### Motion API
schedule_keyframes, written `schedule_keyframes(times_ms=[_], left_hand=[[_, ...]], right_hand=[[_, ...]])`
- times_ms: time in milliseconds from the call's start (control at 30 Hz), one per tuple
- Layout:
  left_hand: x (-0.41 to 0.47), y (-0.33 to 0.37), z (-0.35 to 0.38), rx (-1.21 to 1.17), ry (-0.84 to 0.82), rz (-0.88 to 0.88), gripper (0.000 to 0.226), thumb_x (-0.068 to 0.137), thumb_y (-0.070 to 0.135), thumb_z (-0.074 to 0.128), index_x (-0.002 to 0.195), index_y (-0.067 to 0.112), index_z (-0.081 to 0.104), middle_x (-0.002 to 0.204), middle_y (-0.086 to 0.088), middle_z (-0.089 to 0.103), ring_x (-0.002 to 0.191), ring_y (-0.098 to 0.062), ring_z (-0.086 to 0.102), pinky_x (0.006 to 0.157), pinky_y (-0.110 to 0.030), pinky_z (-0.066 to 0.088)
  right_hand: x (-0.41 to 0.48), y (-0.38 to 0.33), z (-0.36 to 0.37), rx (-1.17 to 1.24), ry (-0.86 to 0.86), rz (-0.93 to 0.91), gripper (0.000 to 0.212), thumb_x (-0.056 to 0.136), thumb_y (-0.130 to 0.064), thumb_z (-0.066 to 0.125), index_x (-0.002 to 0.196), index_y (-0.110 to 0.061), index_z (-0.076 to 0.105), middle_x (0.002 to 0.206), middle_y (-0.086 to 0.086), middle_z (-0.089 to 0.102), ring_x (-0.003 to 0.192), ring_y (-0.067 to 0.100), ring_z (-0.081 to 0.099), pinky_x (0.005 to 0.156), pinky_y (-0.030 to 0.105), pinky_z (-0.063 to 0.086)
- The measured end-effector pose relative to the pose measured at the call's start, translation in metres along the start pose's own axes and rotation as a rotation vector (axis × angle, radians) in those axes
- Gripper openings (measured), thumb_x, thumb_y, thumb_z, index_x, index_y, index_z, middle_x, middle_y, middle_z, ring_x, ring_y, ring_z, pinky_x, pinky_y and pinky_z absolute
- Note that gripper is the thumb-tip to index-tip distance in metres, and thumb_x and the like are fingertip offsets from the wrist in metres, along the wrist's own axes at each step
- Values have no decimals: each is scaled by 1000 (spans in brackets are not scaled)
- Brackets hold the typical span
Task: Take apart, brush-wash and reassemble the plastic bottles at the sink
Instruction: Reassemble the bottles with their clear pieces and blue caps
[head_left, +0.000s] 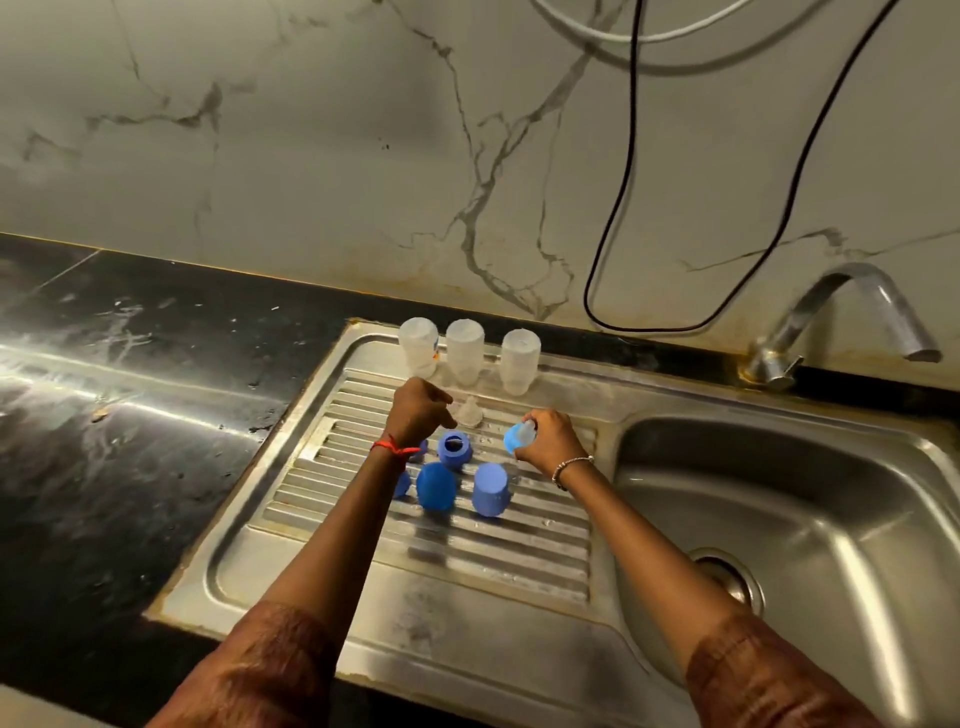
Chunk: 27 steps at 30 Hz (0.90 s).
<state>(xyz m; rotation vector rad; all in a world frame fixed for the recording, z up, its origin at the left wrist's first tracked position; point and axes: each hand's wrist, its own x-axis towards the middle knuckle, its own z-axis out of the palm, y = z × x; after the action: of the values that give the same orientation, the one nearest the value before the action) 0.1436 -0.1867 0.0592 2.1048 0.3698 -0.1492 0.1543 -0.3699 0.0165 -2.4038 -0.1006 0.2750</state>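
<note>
Three clear plastic bottles (466, 352) stand upside down in a row at the back of the ribbed drainboard (519, 551). A clear nipple (469, 411) sits just in front of them. My left hand (417, 411) hovers beside it with fingers curled, holding nothing I can see. My right hand (550, 440) grips a light blue collar ring (515, 437) with a clear nipple in it. A blue ring (454, 447) and two blue caps (436, 486) (490, 489) rest on the ribs between my arms. More blue pieces are partly hidden under my left wrist.
The steel sink basin (810, 519) with its drain (727, 571) lies to the right, and a chrome tap (836, 322) rises behind it. A black cable (618, 208) hangs down the marble wall. Black counter (104, 415) stretches to the left.
</note>
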Motion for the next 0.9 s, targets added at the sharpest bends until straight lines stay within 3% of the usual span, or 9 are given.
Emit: schedule_keyframes(times_ms=[167,300,400,567,767,900], left_hand=[[5,-6,3,218,-93,44,40,72,-4,75,110,-8,64,116,-21,63,108,-29,59,82,-24,43],[9,-11,10,387,-162,102,45,74,1,76,117,-3,62,121,-18,61,111,-26,57,89,-26,44],[12,-15,14,519,-190,177,45,77,6,74,120,1,61,124,-15,58,114,-25,55,92,-26,42],[16,-25,20,663,-237,246,48,76,13,76,121,5,61,123,-14,58,112,-25,55,92,-27,42],[21,-33,21,679,-195,310,41,79,12,72,117,3,61,120,-14,58,110,-26,55,89,-28,43],[23,-22,10,514,-153,335,24,78,13,72,98,1,66,101,-11,67,91,-22,62,80,-28,51]], right_hand=[[6,2,3,-103,-71,33,47,73,-8,74,114,5,55,121,20,52,117,32,46,91,28,36],[16,-14,0,-117,-55,9,54,79,-26,73,123,-1,54,126,17,54,117,29,50,97,35,42],[26,-32,3,-66,8,-60,42,85,-17,65,123,-2,55,126,18,55,117,30,51,98,36,42],[39,-52,19,-158,-74,-195,42,84,4,56,125,-3,56,129,17,54,121,31,49,100,35,39],[59,-51,40,-207,-99,-192,32,82,8,58,111,-4,65,117,18,61,108,32,59,93,36,47],[59,-50,28,-107,-23,-159,25,84,2,55,106,0,67,110,20,63,102,32,60,93,37,48]])
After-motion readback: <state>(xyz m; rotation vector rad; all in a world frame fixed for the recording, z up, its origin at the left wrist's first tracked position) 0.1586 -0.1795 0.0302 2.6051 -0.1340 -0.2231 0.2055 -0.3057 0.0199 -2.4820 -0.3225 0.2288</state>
